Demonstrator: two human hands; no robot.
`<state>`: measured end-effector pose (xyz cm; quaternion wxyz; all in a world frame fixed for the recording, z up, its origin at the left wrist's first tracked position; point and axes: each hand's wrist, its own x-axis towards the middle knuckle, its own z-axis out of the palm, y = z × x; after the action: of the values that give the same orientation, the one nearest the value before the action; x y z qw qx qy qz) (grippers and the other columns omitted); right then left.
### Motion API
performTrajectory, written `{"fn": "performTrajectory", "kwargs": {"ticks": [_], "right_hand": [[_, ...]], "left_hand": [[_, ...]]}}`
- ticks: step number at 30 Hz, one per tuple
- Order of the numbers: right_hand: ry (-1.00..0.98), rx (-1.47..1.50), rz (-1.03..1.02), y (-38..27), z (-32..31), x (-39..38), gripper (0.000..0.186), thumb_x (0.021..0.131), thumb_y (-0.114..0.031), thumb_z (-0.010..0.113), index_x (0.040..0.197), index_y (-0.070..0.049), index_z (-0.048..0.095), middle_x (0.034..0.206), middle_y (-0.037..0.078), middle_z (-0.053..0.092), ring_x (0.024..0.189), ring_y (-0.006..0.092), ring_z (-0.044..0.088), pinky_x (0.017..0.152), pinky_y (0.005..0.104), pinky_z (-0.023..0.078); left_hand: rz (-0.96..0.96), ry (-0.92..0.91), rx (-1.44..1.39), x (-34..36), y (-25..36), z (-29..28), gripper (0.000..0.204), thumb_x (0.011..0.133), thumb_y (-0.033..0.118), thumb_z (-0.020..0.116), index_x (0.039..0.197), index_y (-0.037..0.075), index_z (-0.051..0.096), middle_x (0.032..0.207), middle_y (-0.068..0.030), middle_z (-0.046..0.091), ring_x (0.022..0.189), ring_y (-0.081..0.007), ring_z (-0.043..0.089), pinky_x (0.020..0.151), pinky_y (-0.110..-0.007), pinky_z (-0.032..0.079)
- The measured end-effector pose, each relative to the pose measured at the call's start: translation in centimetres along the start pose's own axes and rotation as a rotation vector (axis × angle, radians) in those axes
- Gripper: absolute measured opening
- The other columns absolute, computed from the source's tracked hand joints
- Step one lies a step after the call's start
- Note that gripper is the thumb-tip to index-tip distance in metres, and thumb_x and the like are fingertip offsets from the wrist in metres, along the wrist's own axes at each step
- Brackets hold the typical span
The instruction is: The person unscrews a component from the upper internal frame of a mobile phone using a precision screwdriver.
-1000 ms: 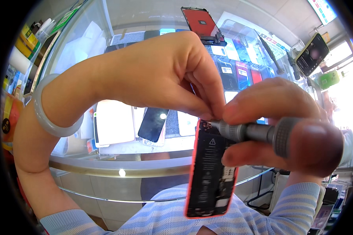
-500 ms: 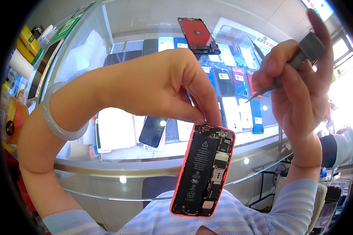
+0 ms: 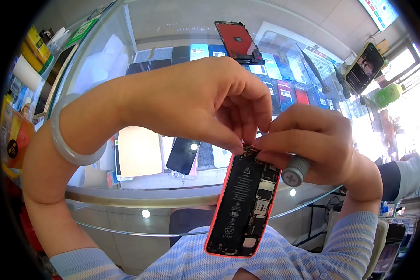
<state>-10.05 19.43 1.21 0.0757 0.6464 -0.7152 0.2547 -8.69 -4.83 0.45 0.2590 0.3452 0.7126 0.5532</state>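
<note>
An opened phone with a red frame [image 3: 238, 205], its dark battery and circuit parts exposed, hangs in front of my chest, held at its upper end. My left hand [image 3: 219, 100] is closed over that end, thumb and fingertips gripping it, a pale bangle [image 3: 60, 130] on that forearm. My right hand [image 3: 312, 140] is curled round a grey screwdriver [image 3: 294, 170], its thumb and index finger meeting the phone's top beside my left fingertips. The screwdriver's tip is hidden.
A glass display case [image 3: 95, 46] holds rows of phones [image 3: 284, 93]. A red-backed screen assembly [image 3: 235, 37] lies on top. A lit phone [image 3: 364, 67] stands at the right near a green bottle [image 3: 387, 93]. Assorted packages [image 3: 32, 46] crowd the left edge.
My right hand lifted away with the screwdriver half a second ago and has now come back down to the phone's top. My left index finger has risen slightly; the phone has shifted a little.
</note>
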Motion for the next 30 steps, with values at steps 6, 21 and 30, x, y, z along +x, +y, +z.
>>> {"fn": "performTrajectory", "kwargs": {"ticks": [6,21,30], "right_hand": [[-0.038,-0.060,-0.120,0.0,0.6,-0.6,0.021,0.073,-0.009,0.081,0.092,-0.003,0.076,0.081,0.007,0.064,0.050,0.0122,0.058,0.041,0.0249,0.042],[-0.035,-0.040,-0.139,0.0,1.1,-0.9,0.022,0.074,-0.012,0.076,0.093,-0.001,0.075,0.082,0.006,0.063,0.053,0.0110,0.060,0.042,0.0248,0.045],[-0.026,-0.029,-0.124,0.2,0.8,-0.9,0.019,0.076,-0.012,0.076,0.092,-0.003,0.075,0.085,0.007,0.064,0.052,0.0114,0.060,0.042,0.0249,0.044]], "left_hand": [[-0.009,-0.019,0.027,0.0,0.2,0.0,0.031,0.077,-0.005,0.075,0.105,0.000,0.065,0.094,-0.0057,0.070,0.087,-0.0136,0.069,0.079,-0.028,0.055],[-0.149,-0.089,0.238,-0.7,2.3,0.3,0.034,0.071,0.001,0.081,0.100,-0.002,0.065,0.094,-0.0073,0.067,0.082,-0.0157,0.068,0.072,-0.027,0.058],[-0.052,0.006,0.565,-0.8,2.0,2.0,0.052,0.060,0.026,0.093,0.092,0.003,0.059,0.082,-0.0096,0.060,0.070,-0.0261,0.061,0.061,-0.034,0.050]]}}
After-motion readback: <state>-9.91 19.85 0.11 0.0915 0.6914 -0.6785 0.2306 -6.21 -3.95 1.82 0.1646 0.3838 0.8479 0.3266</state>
